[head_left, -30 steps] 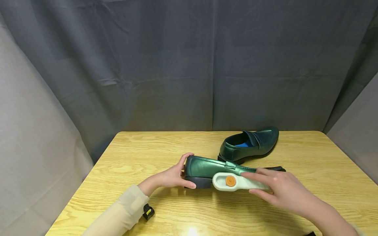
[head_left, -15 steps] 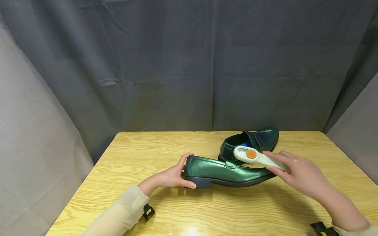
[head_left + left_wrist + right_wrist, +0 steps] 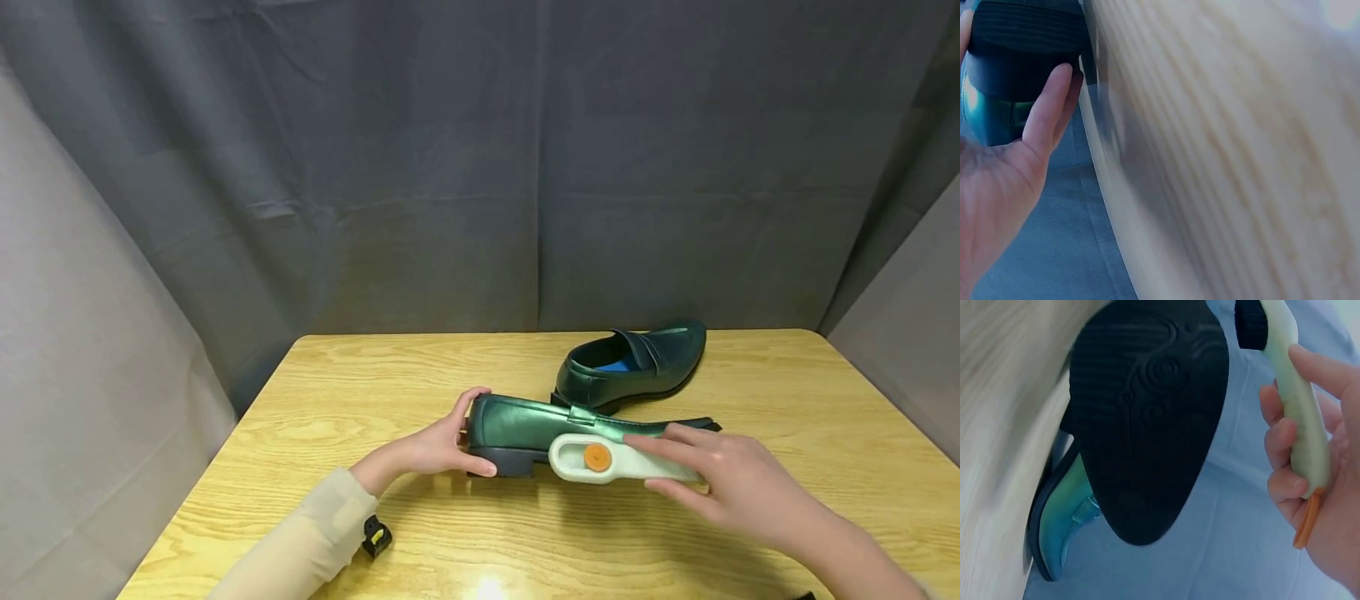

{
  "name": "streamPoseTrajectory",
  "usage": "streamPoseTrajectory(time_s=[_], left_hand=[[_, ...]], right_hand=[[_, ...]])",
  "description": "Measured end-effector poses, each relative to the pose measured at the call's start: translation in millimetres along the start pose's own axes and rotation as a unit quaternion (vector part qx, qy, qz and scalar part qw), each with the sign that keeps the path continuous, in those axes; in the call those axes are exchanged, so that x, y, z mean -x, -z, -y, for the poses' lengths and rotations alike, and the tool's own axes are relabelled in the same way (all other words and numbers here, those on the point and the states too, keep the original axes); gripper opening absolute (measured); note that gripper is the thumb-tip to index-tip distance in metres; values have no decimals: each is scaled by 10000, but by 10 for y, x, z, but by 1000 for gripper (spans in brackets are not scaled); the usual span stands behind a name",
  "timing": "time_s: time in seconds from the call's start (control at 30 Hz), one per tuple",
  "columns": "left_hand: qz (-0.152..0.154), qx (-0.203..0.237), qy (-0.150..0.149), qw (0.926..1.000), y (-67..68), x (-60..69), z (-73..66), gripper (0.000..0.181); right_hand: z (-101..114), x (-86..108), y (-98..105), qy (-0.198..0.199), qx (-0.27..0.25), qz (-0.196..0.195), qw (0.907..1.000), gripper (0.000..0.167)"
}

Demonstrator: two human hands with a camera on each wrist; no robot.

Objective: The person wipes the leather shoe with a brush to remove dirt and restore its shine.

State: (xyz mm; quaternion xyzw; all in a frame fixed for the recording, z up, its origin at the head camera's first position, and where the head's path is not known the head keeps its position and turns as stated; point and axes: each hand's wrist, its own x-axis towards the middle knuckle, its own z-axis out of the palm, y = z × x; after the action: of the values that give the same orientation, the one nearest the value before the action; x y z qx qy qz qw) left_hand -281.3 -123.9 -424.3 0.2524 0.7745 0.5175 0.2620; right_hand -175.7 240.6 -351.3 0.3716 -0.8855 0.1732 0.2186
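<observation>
A shiny green loafer (image 3: 517,421) with a black sole lies heel left, toe right, its toe raised off the table. My left hand (image 3: 431,448) grips its heel, thumb on the near side and fingers behind; the left wrist view shows the black heel (image 3: 1029,44) between them. My right hand (image 3: 738,483) holds a pale green brush (image 3: 637,463) with an orange button, across the shoe's near side. Dark bristles (image 3: 1251,326) and an orange loop (image 3: 1308,520) show in the right wrist view, beside the patterned sole (image 3: 1147,431). Whether the bristles touch the shoe, I cannot tell.
A second dark green loafer (image 3: 633,367) with a blue insole stands just behind, toe to the far right. Both shoes are on a light wooden table (image 3: 352,375). Grey curtains (image 3: 420,167) hang behind and at the sides.
The brush first rose up and right to above the toe, then came back down and left to the loafer's near side. My left hand and the shoe's heel stay in place.
</observation>
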Motion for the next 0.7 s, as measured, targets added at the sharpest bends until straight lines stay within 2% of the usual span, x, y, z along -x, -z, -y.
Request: streamPoseTrajectory(time_s=[0.1, 0.17, 0.33, 0.43, 0.5, 0.6, 0.7], left_hand=[[-13, -30, 12, 10000, 1, 3, -5, 97], [-1, 10, -4, 10000, 0, -3, -10, 97], [-9, 28, -20, 10000, -7, -16, -17, 96], [-20, -32, 5, 10000, -11, -15, -7, 97], [-5, -93, 18, 10000, -12, -13, 3, 99], [9, -125, 45, 9999, -16, -8, 9, 100], [-3, -52, 45, 10000, -14, -5, 4, 98]], right_hand=[[-8, 7, -32, 160, -19, 76, 9998, 46], [-47, 8, -22, 122, 74, 78, 9999, 46], [-253, 28, 71, -557, 364, 9, 9978, 48], [-389, 74, 129, -1000, 687, -32, 9926, 48], [-447, 111, 158, -1151, 842, -125, 9897, 48], [-465, 159, 190, -1141, 840, -309, 9894, 49], [-406, 175, 192, -892, 563, -444, 9934, 52]])
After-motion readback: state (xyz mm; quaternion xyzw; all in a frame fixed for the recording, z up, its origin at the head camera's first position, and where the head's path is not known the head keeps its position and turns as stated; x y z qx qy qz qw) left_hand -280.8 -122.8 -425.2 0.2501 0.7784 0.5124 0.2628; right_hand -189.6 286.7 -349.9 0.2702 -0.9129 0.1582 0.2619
